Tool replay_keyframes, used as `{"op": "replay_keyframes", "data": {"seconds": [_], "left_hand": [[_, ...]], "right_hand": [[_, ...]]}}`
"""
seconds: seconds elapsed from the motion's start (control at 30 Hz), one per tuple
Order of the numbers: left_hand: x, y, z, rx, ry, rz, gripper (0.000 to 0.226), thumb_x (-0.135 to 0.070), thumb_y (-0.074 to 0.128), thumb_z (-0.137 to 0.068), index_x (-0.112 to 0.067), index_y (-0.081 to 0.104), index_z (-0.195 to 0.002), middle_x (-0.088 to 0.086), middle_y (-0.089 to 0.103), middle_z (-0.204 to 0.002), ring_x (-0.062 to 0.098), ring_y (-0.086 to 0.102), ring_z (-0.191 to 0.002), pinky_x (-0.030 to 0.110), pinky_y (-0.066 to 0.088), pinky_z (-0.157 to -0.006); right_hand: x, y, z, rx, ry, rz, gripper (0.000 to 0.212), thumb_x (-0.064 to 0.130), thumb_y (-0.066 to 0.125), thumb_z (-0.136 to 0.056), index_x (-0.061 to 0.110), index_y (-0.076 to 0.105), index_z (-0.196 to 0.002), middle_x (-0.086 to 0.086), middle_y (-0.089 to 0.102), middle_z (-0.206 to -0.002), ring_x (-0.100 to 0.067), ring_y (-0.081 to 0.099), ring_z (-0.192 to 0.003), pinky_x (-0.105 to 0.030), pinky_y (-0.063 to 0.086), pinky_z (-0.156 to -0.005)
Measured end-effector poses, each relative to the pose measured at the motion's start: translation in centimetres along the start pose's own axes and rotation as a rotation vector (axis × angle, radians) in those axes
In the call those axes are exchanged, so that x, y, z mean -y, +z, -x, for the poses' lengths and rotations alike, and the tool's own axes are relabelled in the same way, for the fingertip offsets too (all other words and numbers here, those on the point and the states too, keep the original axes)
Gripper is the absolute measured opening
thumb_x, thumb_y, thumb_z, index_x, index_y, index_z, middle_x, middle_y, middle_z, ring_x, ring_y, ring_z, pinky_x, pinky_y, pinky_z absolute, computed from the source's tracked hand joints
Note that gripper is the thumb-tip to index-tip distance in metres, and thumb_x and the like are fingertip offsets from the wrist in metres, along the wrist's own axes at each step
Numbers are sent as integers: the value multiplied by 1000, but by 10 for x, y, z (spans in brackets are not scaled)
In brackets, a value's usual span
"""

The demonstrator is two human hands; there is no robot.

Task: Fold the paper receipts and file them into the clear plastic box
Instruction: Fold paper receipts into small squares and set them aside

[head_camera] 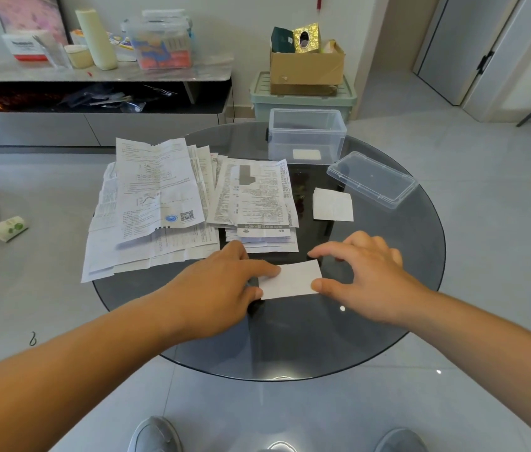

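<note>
Checking the fold step: what's on the bench (388, 321), left to right?

>> Loose receipts (153, 203) in two overlapping heaps on the left half, unfolded, print up. Next the left hand (221, 285): fingers straight, flat on the left end of the folded receipt (290, 278), pressing it to the glass. No grip closed, just a hold-down. That receipt lies near-middle, blank side up.

Box?

>> Clear plastic box (306, 135) at the far edge, upright, lid off. There's a pale rectangle low in it, label or paper, can't tell. A small folded stack (332, 205) sits on the glass between the box and the receipt being worked, not filed. Right hand (365, 275): thumb tip on the near right corner, forefinger tip at the far right corner, other fingers loosely curved above the glass. That grip isn't closed round anything I can see. Lid (371, 179) is furthest right, lying flat just beside the box.

How to finish this fold clean?

>> My read: left hand is the anchor. Square the edges at the right end before committing, then run a fingertip along the crease. Glass looks slick, so the paper will likely skate if the anchor lifts. Match the stack's size so it files flat. Most of the pile looks untouched, so it's early days.
</note>
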State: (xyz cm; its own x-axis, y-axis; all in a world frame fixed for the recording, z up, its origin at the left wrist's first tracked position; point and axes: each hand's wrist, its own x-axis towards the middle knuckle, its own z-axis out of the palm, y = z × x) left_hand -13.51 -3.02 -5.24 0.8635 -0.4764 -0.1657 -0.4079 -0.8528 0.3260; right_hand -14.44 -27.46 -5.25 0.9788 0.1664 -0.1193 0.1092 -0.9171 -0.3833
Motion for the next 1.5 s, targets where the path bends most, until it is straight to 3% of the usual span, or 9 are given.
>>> {"op": "replay_keyframes", "data": {"seconds": [0.2, 0.43, 0.57, 0.7, 0.83, 0.97, 1.13, 1.2, 1.5], "left_hand": [[-8, -12, -3, -31, 0, 123, 41, -46, 49, -98, -49, 44, -139, -14, 45, -113, 4, 53, -93, 22, 47, -86], [-13, -9, -13, -106, -42, 73, 58, -62, 71, -78, -39, 53, -129, -10, 47, -118, 8, 54, -102, 31, 56, -87], [-18, -11, -18, -68, -25, 91, 45, -57, 76, -76, -38, 60, -114, -10, 48, -110, 6, 52, -95, 28, 55, -84], [-24, -14, -20, -71, -11, 144, 37, -50, 81, -73, -32, 59, -98, -13, 53, -101, 7, 55, -88, 27, 55, -79], [-29, -15, -21, -90, 19, 140, 35, -46, 80, -76, -32, 54, -93, -14, 58, -91, 7, 56, -81, 25, 54, -72], [-39, -30, -31, -181, 51, 243, 24, -37, 76, -84, -34, 55, -95, -12, 61, -87, 5, 59, -75, 25, 52, -67], [-49, -64, -87, -282, 33, 259, 9, -31, 72, -90, -26, 65, -95, -7, 63, -82, 9, 58, -75, 23, 46, -64], [-50, -69, -111, -270, 25, 233, 11, -29, 73, -90, -22, 67, -96, -7, 65, -83, 9, 61, -77, 23, 48, -66], [-47, -52, -172, -249, 14, 55, 9, -26, 74, -88, -22, 66, -90, -6, 64, -84, 18, 63, -85, 36, 56, -80]], "right_hand": [[4, -6, -4, 10, -21, -60, 42, 65, 60, -85, 52, 52, -124, 13, 43, -111, -14, 36, -117, -35, 27, -94], [18, -13, -13, 109, -81, -2, 47, 65, 75, -72, 47, 50, -108, 12, 42, -110, -14, 35, -115, -40, 39, -100], [21, -16, -16, 146, -119, 2, 46, 60, 81, -68, 37, 48, -88, 14, 46, -100, -14, 43, -103, -34, 43, -87], [22, -15, -15, 164, -118, -135, 47, 47, 87, -68, 33, 47, -90, 13, 55, -93, -10, 55, -86, -27, 47, -65], [19, -15, -15, 160, -150, -215, 31, 37, 79, -81, 37, 53, -97, 10, 59, -88, -9, 59, -79, -26, 48, -65], [8, -33, -19, 106, -152, -286, 14, 28, 69, -91, 31, 63, -80, 11, 60, -76, -2, 54, -65, -18, 40, -60], [-15, -63, -49, -110, -12, -418, 11, 25, 65, -95, 25, 67, -85, 6, 60, -71, 2, 48, -50, -10, 33, -47], [-23, -65, -65, -189, 27, -399, 4, 24, 70, -91, 20, 68, -93, 2, 61, -75, -2, 50, -56, -12, 35, -48], [-45, -44, -105, -317, 167, -156, 33, 38, 80, -79, 24, 61, -102, 9, 58, -87, -20, 58, -88, -33, 47, -70]]}}
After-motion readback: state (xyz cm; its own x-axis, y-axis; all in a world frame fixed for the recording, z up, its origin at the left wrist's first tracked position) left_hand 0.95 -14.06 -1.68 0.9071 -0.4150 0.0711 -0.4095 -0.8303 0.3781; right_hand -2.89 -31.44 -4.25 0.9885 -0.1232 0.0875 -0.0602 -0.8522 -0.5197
